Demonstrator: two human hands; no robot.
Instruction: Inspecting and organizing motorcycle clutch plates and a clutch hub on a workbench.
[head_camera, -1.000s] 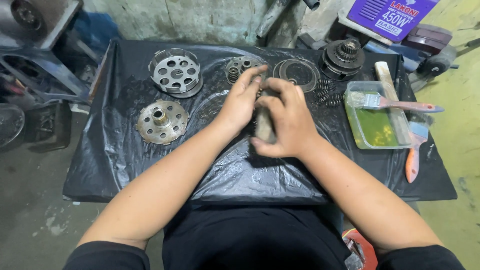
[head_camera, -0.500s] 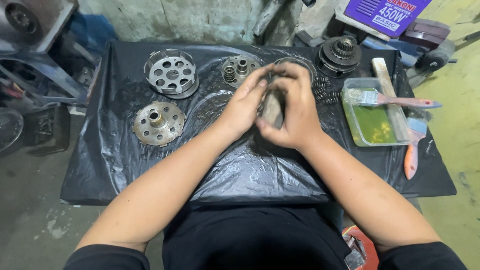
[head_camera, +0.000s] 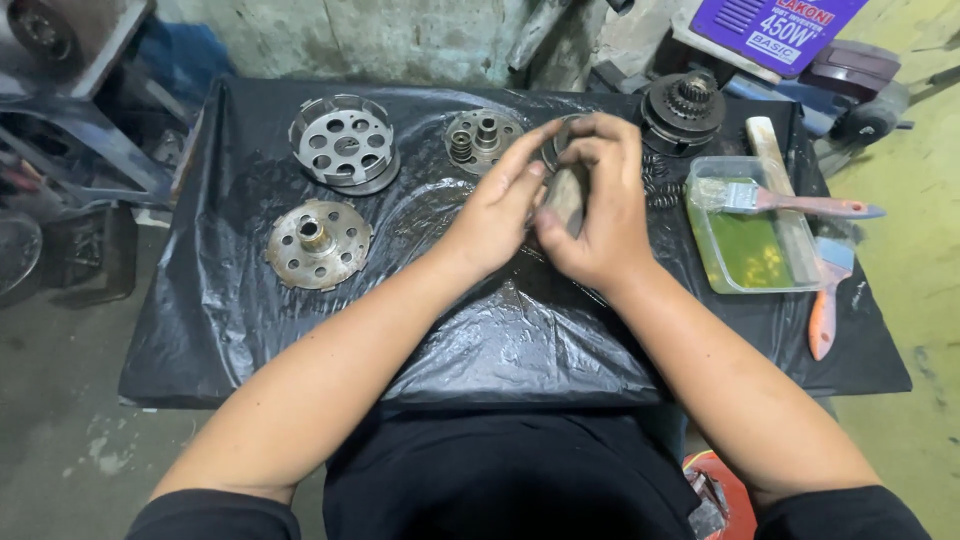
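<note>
My right hand (head_camera: 597, 205) is wrapped around a stack of thin, dull metal clutch discs (head_camera: 566, 192), held on edge above the black plastic sheet (head_camera: 250, 330). My left hand (head_camera: 500, 205) presses against the stack's left side with its fingers stretched toward the top. Both hands sit at the middle of the sheet, just in front of a small geared hub (head_camera: 482, 137). Most of the stack is hidden by my fingers.
A perforated clutch basket (head_camera: 343, 143) and a flat round plate with a centre boss (head_camera: 318, 242) lie at the left. A dark gear assembly (head_camera: 684, 106) and coil springs (head_camera: 657, 182) sit at the back right. A clear tray of green liquid (head_camera: 747, 250) holds a brush (head_camera: 780, 202); another brush (head_camera: 826, 298) lies beside it.
Both hands have moved away from me toward the back of the sheet with the disc stack. The left fingers have slid up along the stack.
</note>
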